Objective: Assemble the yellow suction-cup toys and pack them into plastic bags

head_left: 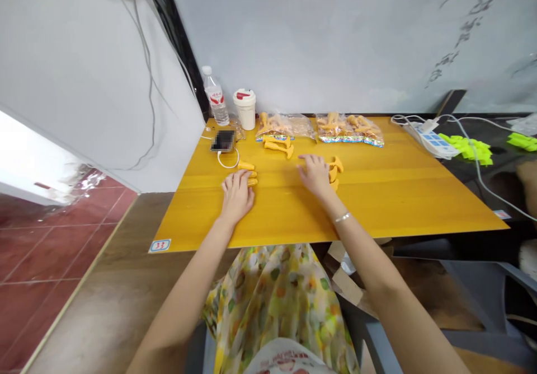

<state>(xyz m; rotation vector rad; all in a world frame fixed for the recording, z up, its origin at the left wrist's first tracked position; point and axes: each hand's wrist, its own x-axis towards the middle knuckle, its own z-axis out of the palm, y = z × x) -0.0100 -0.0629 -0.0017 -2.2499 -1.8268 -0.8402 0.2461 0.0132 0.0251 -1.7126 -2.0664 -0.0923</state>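
Observation:
My left hand (238, 193) rests on the table with its fingers apart, touching short ridged yellow plastic pieces (251, 182). Another yellow piece (246, 166) lies just beyond its fingertips. My right hand (315, 175) reaches over several yellow T-shaped plastic pieces like toy hammers (336, 164). Their heads stick out on its right side, and my palm and fingers hide the rest. The right fingers look spread, with no clear grip. Two more yellow hammer-like pieces (278, 146) lie side by side farther back, between the hands.
Clear bags of orange-yellow pieces (350, 127) lie along the back edge. A phone with a cable (224, 140), a water bottle (216, 98) and a lidded white cup (245, 108) stand back left. To the right are a power strip (434, 140) and neon-green pieces (472, 149).

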